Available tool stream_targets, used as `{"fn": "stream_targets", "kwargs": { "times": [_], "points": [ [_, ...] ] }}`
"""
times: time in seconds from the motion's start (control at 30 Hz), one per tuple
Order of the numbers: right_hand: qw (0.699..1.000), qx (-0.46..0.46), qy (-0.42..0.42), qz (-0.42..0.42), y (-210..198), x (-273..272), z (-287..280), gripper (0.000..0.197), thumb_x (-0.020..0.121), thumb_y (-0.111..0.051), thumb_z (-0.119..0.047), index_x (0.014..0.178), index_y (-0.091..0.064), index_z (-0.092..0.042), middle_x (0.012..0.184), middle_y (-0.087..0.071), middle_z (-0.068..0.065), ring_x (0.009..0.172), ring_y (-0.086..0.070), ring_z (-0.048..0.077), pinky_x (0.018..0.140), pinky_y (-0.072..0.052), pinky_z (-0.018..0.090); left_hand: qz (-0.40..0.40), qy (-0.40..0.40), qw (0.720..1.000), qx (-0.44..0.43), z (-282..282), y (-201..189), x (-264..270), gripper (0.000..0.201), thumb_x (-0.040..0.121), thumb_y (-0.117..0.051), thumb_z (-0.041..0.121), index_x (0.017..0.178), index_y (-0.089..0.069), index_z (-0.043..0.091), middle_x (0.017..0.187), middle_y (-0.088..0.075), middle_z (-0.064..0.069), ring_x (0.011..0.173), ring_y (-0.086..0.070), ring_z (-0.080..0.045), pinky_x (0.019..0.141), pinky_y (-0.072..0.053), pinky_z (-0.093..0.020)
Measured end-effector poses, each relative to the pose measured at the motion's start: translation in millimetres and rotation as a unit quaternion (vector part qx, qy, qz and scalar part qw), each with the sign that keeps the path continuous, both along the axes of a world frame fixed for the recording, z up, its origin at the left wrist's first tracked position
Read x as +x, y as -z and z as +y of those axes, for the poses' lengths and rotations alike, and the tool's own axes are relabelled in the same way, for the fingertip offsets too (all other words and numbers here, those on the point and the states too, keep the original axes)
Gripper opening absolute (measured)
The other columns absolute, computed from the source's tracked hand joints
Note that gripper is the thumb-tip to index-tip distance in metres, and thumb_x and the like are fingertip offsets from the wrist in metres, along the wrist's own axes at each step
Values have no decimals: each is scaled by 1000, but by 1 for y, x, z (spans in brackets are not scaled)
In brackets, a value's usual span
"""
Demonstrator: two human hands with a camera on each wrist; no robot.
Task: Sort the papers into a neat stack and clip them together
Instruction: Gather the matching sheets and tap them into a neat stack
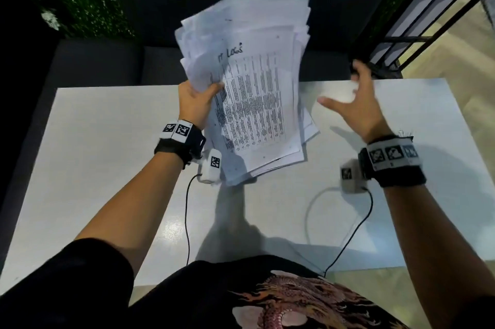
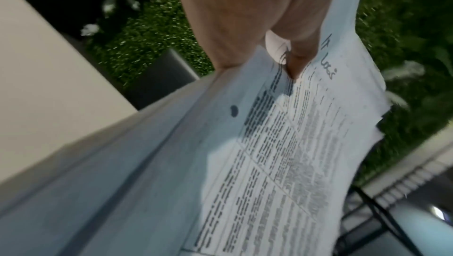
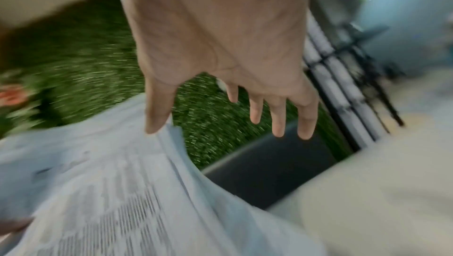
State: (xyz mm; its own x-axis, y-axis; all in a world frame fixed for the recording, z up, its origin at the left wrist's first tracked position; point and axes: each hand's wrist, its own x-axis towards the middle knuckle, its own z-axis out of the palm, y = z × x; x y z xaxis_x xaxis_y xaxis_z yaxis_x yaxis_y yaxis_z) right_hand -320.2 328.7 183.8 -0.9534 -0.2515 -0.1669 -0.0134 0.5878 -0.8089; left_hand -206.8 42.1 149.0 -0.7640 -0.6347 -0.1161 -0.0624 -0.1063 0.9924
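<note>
Papers point(image 1: 257, 93) above white table point(image 1: 107, 157)

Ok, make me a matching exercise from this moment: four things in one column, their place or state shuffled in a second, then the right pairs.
Things:
1. left hand
2. right hand
3. papers
4. table

States:
A. white, under both arms
B. fingers spread, holding nothing
C. uneven sheaf, lifted and fanned
D. grips the sheaf by its left edge

Pairs: 1-D, 2-B, 3-C, 4-A
</note>
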Motion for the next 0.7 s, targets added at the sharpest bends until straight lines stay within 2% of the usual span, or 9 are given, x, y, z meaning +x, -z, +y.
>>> {"fn": "stream_targets", "kwargs": {
  "times": [0.07, 0.17, 0.27, 0.33, 0.4, 0.43, 0.5, 0.57, 0.7],
  "points": [
    [982, -69, 53, -165, 38, 12, 15, 98, 70, -82, -34, 146, -20, -34, 146, -32, 5, 130, -40, 25, 102, -43, 47, 10, -42, 998, 38, -8, 6, 1, 20, 75, -80, 10, 72, -60, 9, 65, -61, 2, 61, -54, -13, 64, -50, -28],
    [936, -118, 66, -324, 86, 42, 23, 104, 65, -85, -27, 146, -20, -33, 145, -36, 11, 129, -43, 28, 106, -36, 54, 64, -81, 983, 152, -9, 7, 2, 18, 78, -71, -7, 91, -65, 3, 91, -66, -12, 92, -62, -26, 92, -54, -45],
    [878, -212, 76, -423, 130, 56, 18, 134, 21, -99, -34, 136, -29, -34, 118, -54, 5, 107, -54, 21, 98, -38, 51, 74, -89, 968, 222, -2, 4, 0, 12, 83, -65, -10, 93, -61, -3, 97, -64, -16, 88, -67, -26, 83, -58, -36],
    [836, -280, 66, -467, 139, 60, 5, 105, 44, -96, -32, 130, -35, -31, 118, -58, 6, 103, -55, 21, 95, -41, 48, 84, -85, 960, 254, 3, 6, -1, 7, 87, -61, -9, 91, -60, -3, 86, -69, -12, 78, -71, -18, 71, -58, -26],
    [827, -299, 68, -471, 136, 62, -12, 44, 91, -62, -34, 129, -44, -22, 132, -56, 10, 114, -54, 25, 106, -38, 50, 90, -79, 948, 296, 5, 8, 0, 9, 88, -60, -7, 95, -59, -2, 82, -72, -10, 80, -72, -20, 75, -60, -31],
    [806, -329, 86, -484, 136, 63, -16, 32, 100, -46, -34, 125, -53, -16, 131, -58, 11, 118, -53, 28, 109, -34, 50, 97, -71, 940, 319, 6, 9, 2, 13, 89, -60, -6, 100, -57, -2, 86, -72, -11, 86, -70, -23, 82, -59, -38],
    [781, -379, 126, -481, 135, 63, -22, 36, 88, -64, -38, 112, -67, -11, 122, -65, 12, 117, -54, 32, 109, -34, 51, 102, -63, 927, 355, 4, 13, 8, 19, 90, -60, -3, 107, -55, 1, 94, -71, -13, 96, -66, -29, 95, -52, -51],
    [772, -397, 169, -467, 140, 65, -21, 79, 55, -87, -46, 121, -62, -12, 124, -64, 15, 118, -55, 33, 107, -37, 53, 106, -67, 912, 391, 1, 19, 15, 26, 90, -60, -1, 115, -53, 2, 100, -70, -14, 106, -62, -33, 99, -49, -54],
    [756, -426, 228, -442, 140, 71, -12, 77, 72, -63, -57, 135, -51, -15, 132, -59, 16, 122, -55, 35, 102, -42, 55, 101, -74, 903, 411, 5, 26, 27, 29, 92, -58, 2, 121, -54, 2, 100, -74, -12, 103, -66, -31, 90, -55, -50]
  ]
}}
